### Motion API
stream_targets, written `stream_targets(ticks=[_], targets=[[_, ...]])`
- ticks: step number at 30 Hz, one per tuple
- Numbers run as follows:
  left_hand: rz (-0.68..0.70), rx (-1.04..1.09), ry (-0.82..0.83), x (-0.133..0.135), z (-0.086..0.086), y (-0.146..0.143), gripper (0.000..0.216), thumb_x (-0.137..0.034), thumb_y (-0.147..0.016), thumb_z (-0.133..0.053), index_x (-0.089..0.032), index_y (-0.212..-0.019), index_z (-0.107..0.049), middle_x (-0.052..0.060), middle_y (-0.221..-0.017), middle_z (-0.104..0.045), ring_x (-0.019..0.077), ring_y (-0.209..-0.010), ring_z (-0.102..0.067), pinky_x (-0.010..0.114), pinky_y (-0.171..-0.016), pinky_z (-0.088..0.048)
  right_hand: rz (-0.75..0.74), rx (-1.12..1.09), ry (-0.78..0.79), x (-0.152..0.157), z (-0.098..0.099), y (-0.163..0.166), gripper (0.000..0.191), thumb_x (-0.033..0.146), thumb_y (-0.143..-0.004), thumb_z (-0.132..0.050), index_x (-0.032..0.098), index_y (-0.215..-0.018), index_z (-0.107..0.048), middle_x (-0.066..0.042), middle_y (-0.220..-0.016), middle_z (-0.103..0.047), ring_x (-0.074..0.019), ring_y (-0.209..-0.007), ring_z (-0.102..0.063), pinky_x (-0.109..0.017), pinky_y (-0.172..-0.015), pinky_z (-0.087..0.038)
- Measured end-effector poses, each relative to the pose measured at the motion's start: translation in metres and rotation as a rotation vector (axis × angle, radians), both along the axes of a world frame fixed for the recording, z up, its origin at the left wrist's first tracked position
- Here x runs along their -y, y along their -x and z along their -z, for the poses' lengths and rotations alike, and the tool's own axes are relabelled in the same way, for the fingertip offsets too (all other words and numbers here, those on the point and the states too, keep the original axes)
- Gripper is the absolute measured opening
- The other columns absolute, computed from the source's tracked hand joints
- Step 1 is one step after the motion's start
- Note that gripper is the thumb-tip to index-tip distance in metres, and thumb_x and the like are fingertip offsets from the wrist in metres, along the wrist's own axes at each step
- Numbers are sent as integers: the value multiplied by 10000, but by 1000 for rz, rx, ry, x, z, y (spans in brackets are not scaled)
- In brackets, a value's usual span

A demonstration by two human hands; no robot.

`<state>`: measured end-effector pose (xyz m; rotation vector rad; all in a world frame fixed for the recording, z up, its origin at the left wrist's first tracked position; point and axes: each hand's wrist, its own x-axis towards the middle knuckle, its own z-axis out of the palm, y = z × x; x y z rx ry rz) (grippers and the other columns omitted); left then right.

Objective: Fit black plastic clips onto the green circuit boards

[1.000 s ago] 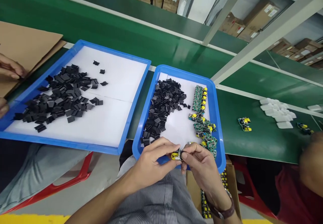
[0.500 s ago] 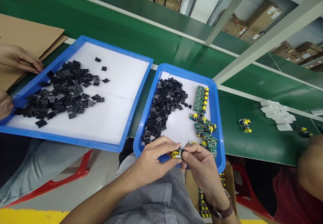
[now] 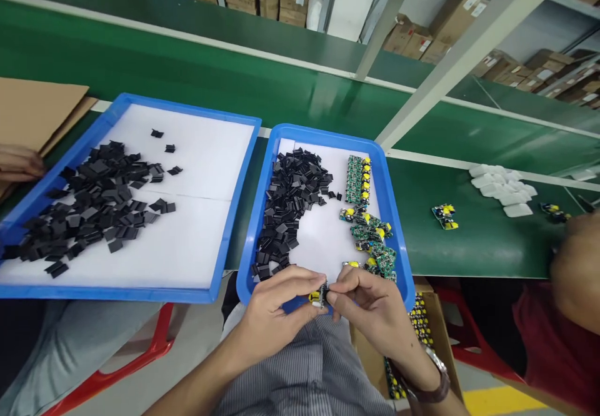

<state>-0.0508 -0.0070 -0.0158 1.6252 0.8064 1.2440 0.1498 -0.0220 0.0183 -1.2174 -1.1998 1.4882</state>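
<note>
My left hand (image 3: 276, 313) and my right hand (image 3: 370, 310) meet over the near rim of the smaller blue tray (image 3: 262, 203). Both pinch one small circuit board (image 3: 317, 295) with a yellow part between the fingertips. In that tray lie a heap of small black pieces (image 3: 288, 207) on the left and several green boards with yellow parts (image 3: 368, 222) on the right. A watch sits on my right wrist.
A larger blue tray (image 3: 140, 294) to the left holds more black pieces (image 3: 89, 200); another person's hand (image 3: 19, 163) rests at its far left by cardboard sheets (image 3: 37, 107). On the green belt (image 3: 473, 241) lie two boards (image 3: 444, 216) and white housings (image 3: 504, 191). A person in red (image 3: 567, 316) sits right.
The view has shifted, so trays sit slightly lower and leftward. My hands still pinch the same board, now closer together. The neighbour's hand on the left has drawn back toward the frame edge.
</note>
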Motion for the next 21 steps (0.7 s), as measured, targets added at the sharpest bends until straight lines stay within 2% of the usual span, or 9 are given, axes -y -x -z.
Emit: stream_targets(ticks=[5, 11, 13, 17, 19, 21], targets=[[32, -66, 17, 0, 0, 2, 499, 4, -831, -800, -242, -1262, -747, 78, -1161, -779, 193, -1025, -764, 297, -898, -645, -50, 197, -121, -1, -6, -3, 98, 201, -941, -714, 222, -846, -717, 3, -756, -652, -145, -661, -644, -272, -603, -520], [67, -194, -74, 0, -2, 2, 490, 16, -908, -695, -225, -1334, -707, 92, -1221, -737, 181, -1068, -741, 276, -938, -627, -61, 369, -183, -2, -5, -3, 148, 169, -950, -653, 222, -812, -663, 14, -727, -613, -142, -653, -591, -281, -612, -470], [77, -219, -87, 0, -2, 1, 486, 16, -912, -692, -217, -1339, -702, 98, -1234, -731, 182, -1081, -736, 275, -952, -621, -70, 346, -180, -3, -2, -4, 153, 179, -953, -653, 220, -806, -654, 13, -728, -616, -142, -655, -600, -283, -619, -475], [61, -186, -78, -1, -1, -1, 507, 15, -881, -737, -218, -1330, -705, 91, -1223, -742, 183, -1069, -744, 275, -936, -628, -120, 74, 16, -5, 4, -9, 112, 278, -964, -682, 209, -877, -668, 17, -731, -648, -140, -586, -663, -285, -593, -528], [47, -174, -75, -2, -1, -2, 503, 15, -871, -745, -214, -1318, -710, 88, -1204, -750, 185, -1058, -748, 276, -915, -636, -130, 70, -9, -6, 3, -11, 103, 276, -962, -686, 202, -890, -684, 8, -745, -662, -145, -620, -676, -290, -622, -536], [36, -189, -93, -2, -2, -3, 491, 14, -875, -739, -202, -1315, -712, 95, -1199, -751, 188, -1053, -751, 279, -902, -643, -132, 182, -98, -8, 1, -12, 107, 236, -956, -675, 199, -858, -697, -4, -758, -674, -151, -681, -665, -293, -658, -516]])
